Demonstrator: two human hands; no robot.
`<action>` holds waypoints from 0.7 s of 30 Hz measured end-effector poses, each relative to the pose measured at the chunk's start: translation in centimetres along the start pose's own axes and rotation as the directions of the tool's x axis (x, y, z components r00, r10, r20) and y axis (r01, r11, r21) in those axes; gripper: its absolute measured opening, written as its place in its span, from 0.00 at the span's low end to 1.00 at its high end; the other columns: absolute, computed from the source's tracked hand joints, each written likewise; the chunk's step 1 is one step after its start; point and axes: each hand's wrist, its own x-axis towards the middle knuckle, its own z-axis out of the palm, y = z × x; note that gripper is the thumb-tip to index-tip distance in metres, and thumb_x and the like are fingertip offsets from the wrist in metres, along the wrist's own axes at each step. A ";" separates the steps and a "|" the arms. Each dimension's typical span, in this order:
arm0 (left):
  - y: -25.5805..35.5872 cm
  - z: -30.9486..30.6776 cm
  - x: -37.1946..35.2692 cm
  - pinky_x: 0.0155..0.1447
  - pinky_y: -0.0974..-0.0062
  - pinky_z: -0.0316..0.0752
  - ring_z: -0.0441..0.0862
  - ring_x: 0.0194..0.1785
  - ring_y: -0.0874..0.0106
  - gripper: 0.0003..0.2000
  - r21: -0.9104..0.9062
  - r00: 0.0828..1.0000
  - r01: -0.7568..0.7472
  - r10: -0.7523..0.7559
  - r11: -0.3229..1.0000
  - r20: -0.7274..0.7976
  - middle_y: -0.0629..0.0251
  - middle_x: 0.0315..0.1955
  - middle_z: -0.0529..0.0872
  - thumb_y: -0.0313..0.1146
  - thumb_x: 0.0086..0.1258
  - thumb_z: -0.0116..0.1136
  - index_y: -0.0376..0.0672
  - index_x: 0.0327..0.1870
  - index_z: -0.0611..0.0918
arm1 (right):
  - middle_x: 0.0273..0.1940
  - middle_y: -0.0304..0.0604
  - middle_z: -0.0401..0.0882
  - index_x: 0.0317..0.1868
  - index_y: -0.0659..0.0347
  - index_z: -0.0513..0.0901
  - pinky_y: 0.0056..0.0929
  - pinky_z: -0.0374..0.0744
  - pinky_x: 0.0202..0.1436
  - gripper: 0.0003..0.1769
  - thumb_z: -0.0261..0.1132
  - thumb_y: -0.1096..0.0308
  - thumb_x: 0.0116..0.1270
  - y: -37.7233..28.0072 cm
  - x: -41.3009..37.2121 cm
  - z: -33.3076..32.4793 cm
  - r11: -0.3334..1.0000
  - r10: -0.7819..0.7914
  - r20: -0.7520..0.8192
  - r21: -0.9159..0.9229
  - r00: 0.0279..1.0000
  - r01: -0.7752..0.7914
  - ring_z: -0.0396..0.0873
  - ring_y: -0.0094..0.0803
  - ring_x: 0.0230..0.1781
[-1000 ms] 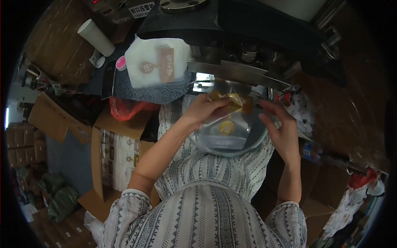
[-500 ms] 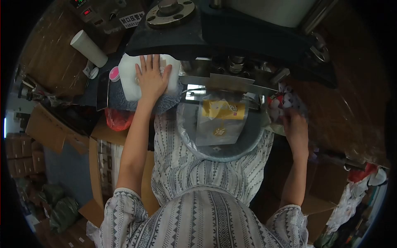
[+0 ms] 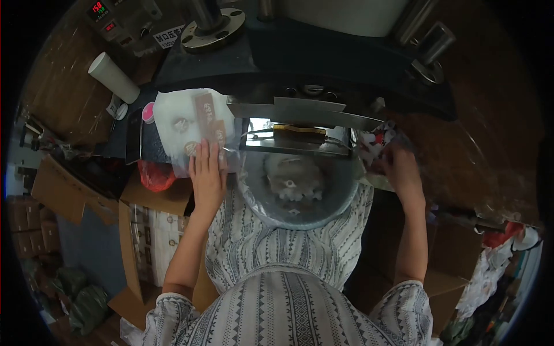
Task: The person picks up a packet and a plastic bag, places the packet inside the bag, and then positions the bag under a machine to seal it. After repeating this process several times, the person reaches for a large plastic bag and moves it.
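Note:
My left hand [image 3: 208, 180] lies with straight fingers on the lower edge of a stack of white and clear printed pouches [image 3: 179, 124]. Brown printed strips show on the top pouch. At the right, my right hand [image 3: 402, 173] has its fingers bent together at a bag of small white and red pieces [image 3: 372, 143]; what the fingertips hold is hidden. Between the hands, a yellow strip [image 3: 300, 134] shows at the metal jaws of a press [image 3: 306, 109]. Below it sits a round basin [image 3: 254, 210] lined with clear plastic, with small white pieces [image 3: 294, 181] inside.
The press's dark frame [image 3: 323, 63] spans the top of the view. A white cup [image 3: 114, 78] and a pink-topped jar [image 3: 148, 112] are at the left. Below are a red plastic bag [image 3: 156, 176] and an open cardboard box [image 3: 130, 242]. Another carton [image 3: 447, 248] stands at the right.
The yellow-banded pouch no longer hangs over the basin; a yellow strip now shows at the jaws. My left hand has slid down the stack. My right hand stays at the bag.

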 end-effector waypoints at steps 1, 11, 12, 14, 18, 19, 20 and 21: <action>-0.2 -0.3 0.0 0.73 0.53 0.52 0.60 0.72 0.51 0.32 0.009 1.000 0.007 -0.007 1.000 0.015 0.47 0.68 0.65 0.24 0.62 0.55 0.36 0.70 0.62 | 0.33 0.55 0.82 0.39 0.66 0.78 0.47 0.77 0.43 0.13 0.68 0.69 0.55 0.2 0.0 0.2 0.998 -0.064 -0.154 -0.035 0.986 0.059 0.80 0.55 0.39; 0.9 -5.0 -0.1 0.49 0.65 0.76 0.82 0.47 0.53 0.13 -0.282 0.978 0.209 -0.206 0.937 0.040 0.53 0.45 0.84 0.18 0.62 0.55 0.40 0.47 0.81 | 0.41 0.58 0.82 0.42 0.66 0.80 0.45 0.78 0.46 0.12 0.65 0.76 0.55 1.9 0.8 0.9 0.978 -0.208 -0.032 0.010 0.978 0.209 0.80 0.56 0.43; 1.7 -5.4 -0.3 0.45 0.65 0.76 0.82 0.43 0.54 0.12 -0.290 0.982 0.184 -0.190 0.939 0.009 0.54 0.41 0.84 0.19 0.62 0.56 0.40 0.45 0.81 | 0.41 0.57 0.82 0.43 0.65 0.81 0.45 0.79 0.46 0.13 0.64 0.76 0.55 1.9 0.9 0.7 0.985 -0.174 -0.033 -0.005 0.984 0.174 0.80 0.55 0.42; 3.7 -6.5 -0.6 0.39 0.65 0.75 0.82 0.37 0.56 0.09 -0.310 0.979 0.169 -0.196 0.935 -0.058 0.58 0.35 0.83 0.20 0.62 0.57 0.40 0.42 0.82 | 0.41 0.56 0.82 0.45 0.65 0.81 0.44 0.79 0.46 0.14 0.64 0.76 0.56 1.0 0.6 0.2 0.988 -0.152 -0.020 -0.017 0.988 0.151 0.81 0.55 0.41; 5.8 -7.9 -0.6 0.39 0.67 0.76 0.83 0.36 0.58 0.09 -0.329 0.978 0.161 -0.195 0.930 -0.071 0.60 0.34 0.84 0.20 0.60 0.59 0.41 0.40 0.83 | 0.40 0.52 0.82 0.47 0.64 0.80 0.40 0.80 0.43 0.13 0.63 0.75 0.60 -4.8 -1.7 -1.8 0.889 -0.171 -0.047 0.423 0.984 0.175 0.82 0.48 0.38; 6.4 -8.0 -0.4 0.38 0.68 0.76 0.83 0.36 0.59 0.09 -0.329 0.985 0.122 -0.155 0.936 -0.076 0.61 0.33 0.84 0.20 0.58 0.60 0.41 0.39 0.83 | 0.40 0.52 0.82 0.47 0.64 0.79 0.38 0.80 0.42 0.13 0.63 0.74 0.62 -6.8 -2.3 -1.6 0.758 -0.287 0.023 0.617 0.958 0.212 0.82 0.46 0.37; 6.9 -8.2 -0.3 0.38 0.68 0.76 0.83 0.35 0.59 0.09 -0.331 0.990 0.081 -0.114 0.940 -0.080 0.62 0.33 0.84 0.20 0.57 0.60 0.42 0.38 0.83 | 0.40 0.52 0.82 0.47 0.64 0.79 0.38 0.80 0.42 0.13 0.63 0.74 0.62 -8.1 -2.7 -1.1 0.757 -0.285 0.023 0.619 0.958 0.211 0.82 0.46 0.37; 7.2 -8.4 -0.2 0.38 0.68 0.76 0.83 0.35 0.59 0.09 -0.330 0.990 0.081 -0.113 0.941 -0.080 0.62 0.33 0.84 0.20 0.57 0.60 0.42 0.38 0.83 | 0.40 0.51 0.82 0.48 0.64 0.79 0.37 0.80 0.41 0.13 0.63 0.74 0.63 -9.4 -3.0 -0.6 0.744 -0.428 -0.078 0.535 0.900 0.400 0.82 0.45 0.37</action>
